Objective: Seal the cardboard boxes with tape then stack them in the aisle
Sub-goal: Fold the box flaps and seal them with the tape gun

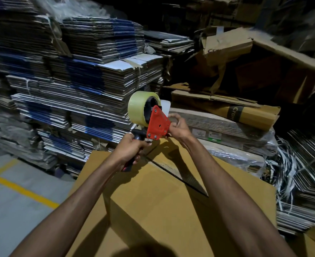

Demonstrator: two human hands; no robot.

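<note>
The cardboard box [171, 197] sits right below my hands, and its top flaps meet at a seam that has no tape on it yet. My left hand [129, 152] is wrapped tight around the black handle of the tape gun [157, 123]. My right hand [178, 123] is up by the red front, fingers curled, pinching at the loose end of the tape roll [141, 108] (I can't see the end itself). I think I should pull some free, stick it over the far edge, then drag along the seam toward me.
</note>
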